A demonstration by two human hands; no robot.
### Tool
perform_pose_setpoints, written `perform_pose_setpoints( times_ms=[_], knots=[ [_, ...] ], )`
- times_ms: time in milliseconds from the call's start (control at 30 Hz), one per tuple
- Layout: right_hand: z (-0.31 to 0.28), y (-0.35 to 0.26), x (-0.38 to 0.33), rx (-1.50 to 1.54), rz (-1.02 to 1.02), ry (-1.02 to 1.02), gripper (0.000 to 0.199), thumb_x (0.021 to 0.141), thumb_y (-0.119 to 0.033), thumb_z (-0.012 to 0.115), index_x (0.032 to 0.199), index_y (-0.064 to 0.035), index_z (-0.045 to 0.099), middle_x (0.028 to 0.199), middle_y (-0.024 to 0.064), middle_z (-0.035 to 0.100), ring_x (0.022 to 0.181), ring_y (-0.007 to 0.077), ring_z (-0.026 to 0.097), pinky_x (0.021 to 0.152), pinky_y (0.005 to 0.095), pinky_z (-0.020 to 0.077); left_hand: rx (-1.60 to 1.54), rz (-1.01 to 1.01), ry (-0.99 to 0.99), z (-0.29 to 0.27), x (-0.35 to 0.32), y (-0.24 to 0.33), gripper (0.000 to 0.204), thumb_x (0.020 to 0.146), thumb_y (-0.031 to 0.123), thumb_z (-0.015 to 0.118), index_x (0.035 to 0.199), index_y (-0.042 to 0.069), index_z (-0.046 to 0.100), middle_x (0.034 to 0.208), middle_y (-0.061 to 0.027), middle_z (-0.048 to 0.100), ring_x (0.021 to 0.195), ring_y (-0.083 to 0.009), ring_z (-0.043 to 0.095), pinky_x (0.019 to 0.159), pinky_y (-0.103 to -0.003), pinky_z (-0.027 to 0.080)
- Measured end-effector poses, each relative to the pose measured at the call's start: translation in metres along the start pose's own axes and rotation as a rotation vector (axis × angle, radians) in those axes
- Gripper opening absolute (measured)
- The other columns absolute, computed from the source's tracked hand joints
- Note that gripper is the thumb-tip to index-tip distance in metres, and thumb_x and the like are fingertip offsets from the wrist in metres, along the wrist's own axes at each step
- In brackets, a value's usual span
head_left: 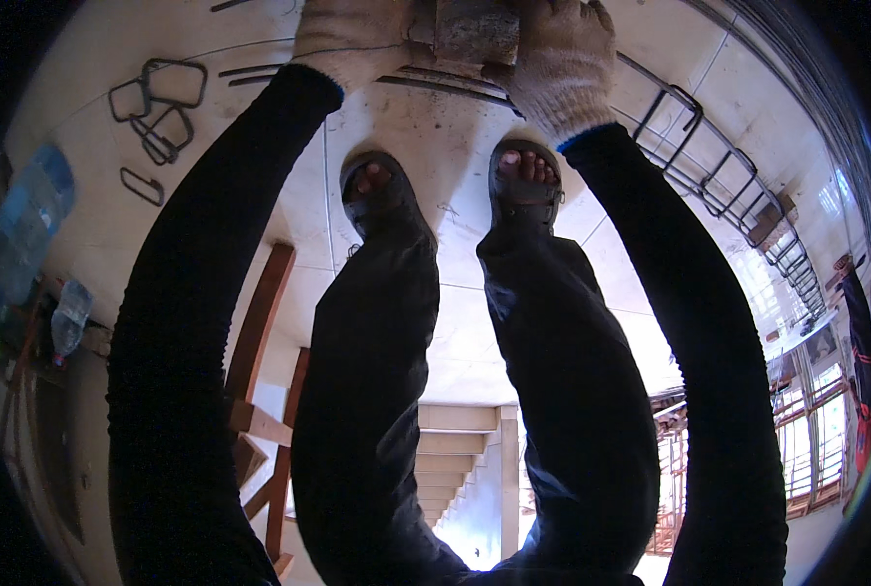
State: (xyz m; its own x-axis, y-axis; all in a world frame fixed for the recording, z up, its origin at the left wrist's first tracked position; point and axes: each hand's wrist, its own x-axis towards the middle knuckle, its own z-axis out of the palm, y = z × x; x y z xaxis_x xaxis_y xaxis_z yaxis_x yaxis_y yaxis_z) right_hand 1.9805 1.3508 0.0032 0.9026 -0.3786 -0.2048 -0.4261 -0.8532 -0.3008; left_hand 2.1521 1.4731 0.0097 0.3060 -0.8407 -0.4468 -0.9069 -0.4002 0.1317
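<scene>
At the top edge, between my two gloved hands, is a worn grey-brown block [476,33], its far part cut off by the picture's rim. My left hand [355,41], in a cream knit glove, is closed at the block's left side, with its fingertips out of view. From the right, my right hand [564,70], gloved the same way, grips the block with curled fingers. Thin dark steel rods [445,88] lie on the pale floor just below the block, running crosswise beneath both wrists.
Several bent steel stirrups [174,83] lie on the floor at left. A long rebar cage [714,186] stretches down the right side, near bundled rods [811,68]. My sandalled feet [523,186] stand between. Plastic bottles [71,317] and a brown wooden frame [259,332] are at left.
</scene>
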Motion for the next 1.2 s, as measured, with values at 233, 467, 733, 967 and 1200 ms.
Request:
perform_pose_setpoints(
  times_ms=[233,467,733,967,1200],
  knots=[
    [0.023,0.023,-0.002,0.049,-0.059,0.065,0.074,0.06,-0.038,0.103,0.12,-0.0062,0.074,0.109,0.0187,0.076,0.109,0.0353,0.071,0.105,0.05,0.0512,-0.128,0.121,0.156,0.009,-0.004,-0.013,0.052,0.064,0.057,0.086,0.095,0.018,0.072,0.094,-0.0077,0.072,0.099,-0.0291,0.068,0.096,-0.044,0.045],
    [0.011,0.025,-0.001,0.225,-0.107,0.054,0.071,0.057,-0.029,0.103,0.116,-0.002,0.074,0.11,0.0191,0.074,0.105,0.0387,0.068,0.094,0.0473,0.0559,0.12,0.137,0.353,0.06,-0.007,-0.028,0.064,0.07,0.056,0.082,0.116,0.012,0.07,0.108,-0.0111,0.067,0.111,-0.0319,0.061,0.108,-0.051,0.041],
    [0.005,0.022,-0.003,0.184,-0.102,-0.016,0.085,0.058,-0.037,0.102,0.125,0.0002,0.066,0.112,0.0204,0.069,0.111,0.0398,0.065,0.096,0.0462,0.0565,0.131,0.107,0.35,0.038,-0.007,-0.011,0.046,0.088,0.047,0.077,0.118,0.013,0.071,0.108,-0.011,0.073,0.11,-0.0275,0.069,0.105,-0.047,0.045],
    [-0.007,0.063,0.065,0.12,-0.389,0.268,0.108,0.063,-0.042,0.098,0.148,0.0016,0.049,0.136,0.0266,0.059,0.122,0.0464,0.062,0.105,0.0509,0.0535,-0.239,0.3,0.39,0.043,0.008,-0.048,0.029,0.092,0.037,0.071,0.104,0.011,0.075,0.096,-0.0141,0.074,0.095,-0.0369,0.07,0.086,-0.049,0.053],
    [-0.021,0.056,0.08,-0.039,-0.3,-0.053,0.103,0.06,-0.054,0.097,0.139,0.0021,0.061,0.129,0.0265,0.067,0.119,0.044,0.066,0.102,0.0498,0.0559,-0.197,0.302,0.413,0.035,0.007,-0.04,0.027,0.092,0.036,0.071,0.1,0.01,0.077,0.097,-0.013,0.076,0.095,-0.0356,0.072,0.087,-0.05,0.054]
  ],
)
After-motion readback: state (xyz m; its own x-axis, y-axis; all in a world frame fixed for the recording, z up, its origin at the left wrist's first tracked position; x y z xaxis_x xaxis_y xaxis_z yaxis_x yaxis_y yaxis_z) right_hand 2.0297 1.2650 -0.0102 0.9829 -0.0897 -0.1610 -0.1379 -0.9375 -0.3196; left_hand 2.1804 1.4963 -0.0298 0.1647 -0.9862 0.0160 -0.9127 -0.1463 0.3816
